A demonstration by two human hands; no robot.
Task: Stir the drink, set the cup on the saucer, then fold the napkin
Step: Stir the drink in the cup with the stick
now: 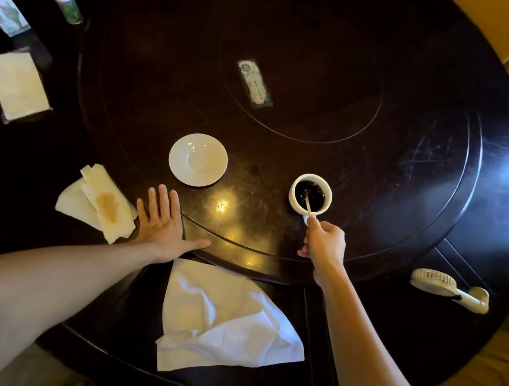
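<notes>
A white cup (293, 199) full of dark drink stands on the dark round table (386, 168). My right hand (325, 244) is just below it, shut on a thin stirring stick (307, 202) whose tip dips into the drink. To the cup's left lies an empty white saucer (198, 159). My left hand (163, 222) rests flat on the table with its fingers spread, below the saucer. A crumpled white napkin (224, 320) lies unfolded near the table's front edge, between my two arms.
A stained, folded tissue (101, 203) lies left of my left hand. A small hand-held fan (449, 288) sits at the right. A paper packet (254, 83) rests at the table's centre. A bottle (66, 1) and a napkin tray (17, 84) stand far left.
</notes>
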